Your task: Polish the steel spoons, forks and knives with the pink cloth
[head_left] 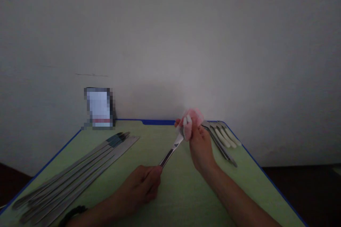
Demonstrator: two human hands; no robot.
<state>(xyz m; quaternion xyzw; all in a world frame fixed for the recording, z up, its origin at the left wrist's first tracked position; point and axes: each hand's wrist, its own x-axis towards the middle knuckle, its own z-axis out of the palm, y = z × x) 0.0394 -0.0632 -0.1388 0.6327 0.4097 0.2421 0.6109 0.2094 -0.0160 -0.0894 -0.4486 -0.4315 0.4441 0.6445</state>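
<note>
My left hand [144, 186] is closed around the lower handle of a piece of metal cutlery [168, 156], which slants up and away to the right. My right hand [201, 145] pinches a pink and white cloth [195, 117] wrapped over the cutlery's far end. Under the cloth that end is hidden, so I cannot tell whether it is a fork, a spoon or a knife. Both hands are above the light green table [176, 202]. Just beyond my right wrist lie several pieces of cutlery with white handles [225, 137] and a few all-metal ones [221, 149].
Several long flat metal pieces [80, 170], some with dark bluish ends, lie side by side along the left of the table. A pixelated upright device [99, 108] stands at the back left. The blue table edge [160, 122] meets a plain wall [170, 42].
</note>
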